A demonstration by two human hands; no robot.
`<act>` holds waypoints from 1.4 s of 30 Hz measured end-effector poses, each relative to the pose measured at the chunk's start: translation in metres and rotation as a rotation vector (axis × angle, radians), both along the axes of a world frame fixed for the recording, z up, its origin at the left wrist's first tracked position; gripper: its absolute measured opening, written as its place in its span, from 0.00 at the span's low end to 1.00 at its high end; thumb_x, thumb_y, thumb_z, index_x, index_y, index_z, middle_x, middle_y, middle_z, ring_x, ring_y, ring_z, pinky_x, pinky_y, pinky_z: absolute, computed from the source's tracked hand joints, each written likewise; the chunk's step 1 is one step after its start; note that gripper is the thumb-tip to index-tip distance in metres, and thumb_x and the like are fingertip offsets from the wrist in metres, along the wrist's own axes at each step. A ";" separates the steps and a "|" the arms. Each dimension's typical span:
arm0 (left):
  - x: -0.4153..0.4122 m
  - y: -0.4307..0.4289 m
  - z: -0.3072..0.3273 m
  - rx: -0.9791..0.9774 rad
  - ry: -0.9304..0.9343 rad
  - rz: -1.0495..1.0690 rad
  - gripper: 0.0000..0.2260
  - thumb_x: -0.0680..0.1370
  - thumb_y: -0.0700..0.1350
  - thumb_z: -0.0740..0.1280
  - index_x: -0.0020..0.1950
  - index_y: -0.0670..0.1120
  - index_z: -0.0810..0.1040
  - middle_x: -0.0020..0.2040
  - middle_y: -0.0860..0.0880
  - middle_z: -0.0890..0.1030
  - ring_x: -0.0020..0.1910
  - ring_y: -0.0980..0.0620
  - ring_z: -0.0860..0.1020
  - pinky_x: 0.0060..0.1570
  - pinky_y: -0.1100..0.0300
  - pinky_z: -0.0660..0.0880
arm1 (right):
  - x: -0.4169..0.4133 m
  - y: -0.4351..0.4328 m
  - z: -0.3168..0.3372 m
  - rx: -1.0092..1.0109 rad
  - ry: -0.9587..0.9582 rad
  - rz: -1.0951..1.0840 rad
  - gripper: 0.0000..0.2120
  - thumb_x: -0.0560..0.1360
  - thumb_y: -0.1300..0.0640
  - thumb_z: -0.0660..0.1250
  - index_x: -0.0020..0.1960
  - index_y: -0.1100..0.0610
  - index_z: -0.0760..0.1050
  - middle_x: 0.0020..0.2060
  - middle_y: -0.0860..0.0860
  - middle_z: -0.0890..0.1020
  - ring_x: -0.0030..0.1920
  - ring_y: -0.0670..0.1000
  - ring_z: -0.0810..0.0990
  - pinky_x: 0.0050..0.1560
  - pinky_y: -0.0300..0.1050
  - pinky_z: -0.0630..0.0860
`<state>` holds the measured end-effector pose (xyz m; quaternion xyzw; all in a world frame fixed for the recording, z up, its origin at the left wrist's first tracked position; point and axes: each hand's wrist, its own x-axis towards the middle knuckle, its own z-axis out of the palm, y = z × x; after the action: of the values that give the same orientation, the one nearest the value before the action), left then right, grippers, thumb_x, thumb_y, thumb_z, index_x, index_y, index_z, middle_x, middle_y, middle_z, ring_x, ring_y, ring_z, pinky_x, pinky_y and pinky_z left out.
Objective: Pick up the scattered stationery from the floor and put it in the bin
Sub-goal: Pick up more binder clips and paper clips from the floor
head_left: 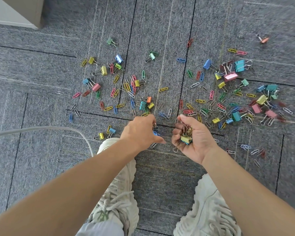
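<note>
Several coloured paper clips and binder clips lie scattered over the grey carpet, thickest at the right (235, 109) and centre (133, 87). My right hand (192, 138) is cupped palm-up just above the floor, shut on a bunch of clips that includes a yellow-and-blue binder clip (186, 139). My left hand (141, 132) is palm-down beside it, its fingers closed on a blue binder clip (156, 133) and a few paper clips at the carpet. No bin is in view.
My two pale sneakers (116, 193) stand below the hands. A grey cable (58, 128) curves across the floor at the left. A white furniture corner (24, 12) sits at the top left. An orange binder clip (264, 39) lies alone at the far right.
</note>
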<state>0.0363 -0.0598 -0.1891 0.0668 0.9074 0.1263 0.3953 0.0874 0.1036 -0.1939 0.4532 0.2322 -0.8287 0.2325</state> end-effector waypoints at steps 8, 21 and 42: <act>0.012 -0.002 -0.003 0.005 0.041 -0.113 0.28 0.68 0.63 0.76 0.55 0.48 0.70 0.52 0.49 0.75 0.52 0.44 0.77 0.54 0.49 0.76 | -0.001 -0.001 0.005 -0.036 -0.026 -0.085 0.05 0.75 0.59 0.68 0.42 0.59 0.76 0.38 0.53 0.79 0.39 0.51 0.80 0.33 0.40 0.79; 0.021 0.002 0.002 -0.193 0.087 -0.118 0.30 0.69 0.65 0.73 0.56 0.45 0.68 0.52 0.46 0.78 0.54 0.43 0.79 0.43 0.55 0.70 | -0.003 -0.007 0.011 0.008 -0.066 -0.006 0.08 0.77 0.60 0.67 0.40 0.60 0.77 0.34 0.53 0.80 0.38 0.50 0.81 0.32 0.39 0.80; -0.002 -0.058 0.008 0.284 0.068 0.392 0.12 0.73 0.46 0.70 0.52 0.51 0.71 0.37 0.51 0.76 0.30 0.53 0.71 0.31 0.57 0.71 | -0.015 -0.045 0.006 1.035 0.387 1.090 0.03 0.77 0.52 0.70 0.50 0.49 0.81 0.36 0.44 0.79 0.33 0.45 0.75 0.35 0.40 0.70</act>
<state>0.0347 -0.1174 -0.1807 -0.0514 0.8888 0.3247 0.3193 0.0721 0.0584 -0.1883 0.1733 0.8162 -0.4478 0.3213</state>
